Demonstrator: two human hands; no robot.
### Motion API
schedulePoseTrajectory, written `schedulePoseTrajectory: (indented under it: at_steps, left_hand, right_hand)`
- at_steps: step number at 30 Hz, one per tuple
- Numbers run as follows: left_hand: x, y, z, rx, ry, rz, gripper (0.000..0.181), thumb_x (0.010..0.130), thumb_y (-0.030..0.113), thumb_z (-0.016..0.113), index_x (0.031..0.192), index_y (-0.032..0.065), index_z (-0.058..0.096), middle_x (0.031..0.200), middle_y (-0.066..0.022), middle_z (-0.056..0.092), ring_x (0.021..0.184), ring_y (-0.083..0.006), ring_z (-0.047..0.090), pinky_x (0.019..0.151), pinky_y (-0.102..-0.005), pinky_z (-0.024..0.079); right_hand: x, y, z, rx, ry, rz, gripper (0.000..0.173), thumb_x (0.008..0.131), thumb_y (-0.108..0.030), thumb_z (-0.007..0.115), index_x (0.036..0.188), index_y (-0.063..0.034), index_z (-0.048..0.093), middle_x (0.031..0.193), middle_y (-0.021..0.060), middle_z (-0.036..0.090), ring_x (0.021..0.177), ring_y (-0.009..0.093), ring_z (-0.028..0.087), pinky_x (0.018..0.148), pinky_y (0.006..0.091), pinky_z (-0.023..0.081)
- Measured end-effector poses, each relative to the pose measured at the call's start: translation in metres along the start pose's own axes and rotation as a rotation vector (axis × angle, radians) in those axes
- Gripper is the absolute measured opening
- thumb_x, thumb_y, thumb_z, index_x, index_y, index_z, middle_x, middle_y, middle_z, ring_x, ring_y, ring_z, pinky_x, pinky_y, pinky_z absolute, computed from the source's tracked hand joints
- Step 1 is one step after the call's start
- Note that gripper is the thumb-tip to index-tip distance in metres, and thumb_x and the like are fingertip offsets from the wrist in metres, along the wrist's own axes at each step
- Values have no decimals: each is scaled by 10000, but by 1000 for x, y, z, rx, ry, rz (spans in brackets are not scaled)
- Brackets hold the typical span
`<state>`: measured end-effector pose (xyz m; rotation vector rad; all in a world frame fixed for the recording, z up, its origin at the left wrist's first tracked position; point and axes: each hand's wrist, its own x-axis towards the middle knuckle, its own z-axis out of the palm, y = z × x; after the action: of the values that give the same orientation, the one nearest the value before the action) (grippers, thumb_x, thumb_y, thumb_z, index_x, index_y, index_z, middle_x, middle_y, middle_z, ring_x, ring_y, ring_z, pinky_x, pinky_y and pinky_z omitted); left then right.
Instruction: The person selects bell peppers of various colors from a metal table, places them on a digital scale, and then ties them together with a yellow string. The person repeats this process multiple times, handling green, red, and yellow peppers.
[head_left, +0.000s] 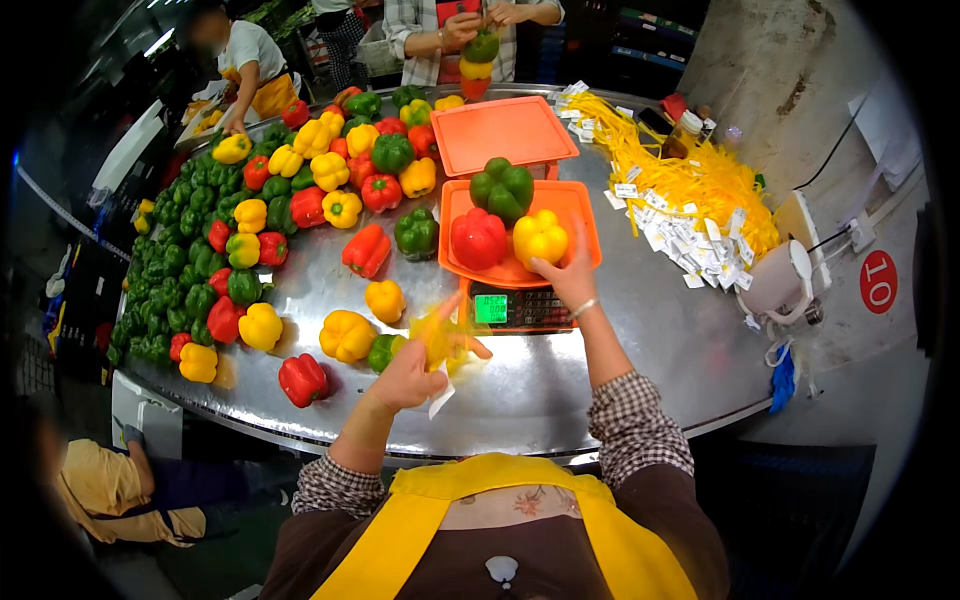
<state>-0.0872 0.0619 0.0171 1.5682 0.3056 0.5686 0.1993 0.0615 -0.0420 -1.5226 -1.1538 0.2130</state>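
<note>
On the orange tray (446, 262) of a digital scale (517, 307) lie a green bell pepper (502, 189), a red bell pepper (478, 238) and a yellow bell pepper (540, 237). My right hand (574, 274) is at the yellow pepper, thumb against its lower edge and fingers blurred along its right side. In front of the scale, my left hand (416, 371) holds a yellow net bag (450, 337) with a white tag (442, 391); the net is blurred. Close to that hand are a partly hidden green pepper (382, 352) and a yellow one (348, 336).
Many green, red and yellow peppers (187, 262) cover the left of the metal table (675, 367). Tagged yellow nets (705, 195) are heaped at right, near a jar (682, 135). A second orange tray (502, 135) stands beyond the scale. Other people work across the table and at left.
</note>
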Motion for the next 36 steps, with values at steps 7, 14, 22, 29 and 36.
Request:
schedulePoseTrajectory:
  at_steps: [7, 14, 22, 29, 36]
  left_hand:
    - [-24, -9, 49, -320, -140, -207, 1154, 739, 845, 402, 1499, 30, 100, 1003, -83, 650, 636, -65, 385, 631, -173, 330]
    - [-32, -10, 59, -410, -155, -328, 1036, 790, 744, 506, 1477, 20, 230, 1001, -82, 660, 938, -92, 525, 781, -197, 373]
    - [-42, -11, 48, -600, 24, -366, 558, 946, 330, 540, 1381, 2, 420, 878, -44, 650, 792, -91, 564, 727, -219, 436]
    - [-54, -37, 23, -836, 118, -304, 312, 922, 192, 564, 1143, -23, 614, 756, -45, 626, 664, -122, 585, 706, -271, 476]
    - [-52, -23, 22, -567, 225, -274, 340, 776, 102, 726, 1084, -12, 636, 1035, -62, 633, 887, -111, 585, 825, -286, 482]
  right_hand:
    - [-118, -56, -10, 878, -731, 416, 356, 936, -250, 542, 1203, -14, 538, 1153, 60, 576, 1087, 161, 533, 982, 325, 390]
    - [-173, -40, 0, 1541, -937, 849, 393, 945, -288, 552, 1228, -18, 515, 1174, 89, 578, 1015, 180, 588, 880, 315, 482]
    - [-160, -10, 0, 1741, -696, 1096, 280, 974, -237, 499, 1155, -27, 541, 1121, 77, 593, 966, 152, 594, 820, 291, 496]
    - [-147, -49, -5, 1075, -1178, 903, 446, 844, -82, 661, 1257, -15, 506, 1048, 12, 605, 869, 88, 583, 709, 231, 483]
    - [-135, -60, -1, 1300, -812, 1063, 374, 879, -63, 589, 1241, -17, 505, 1061, 51, 594, 866, 113, 577, 710, 236, 477]
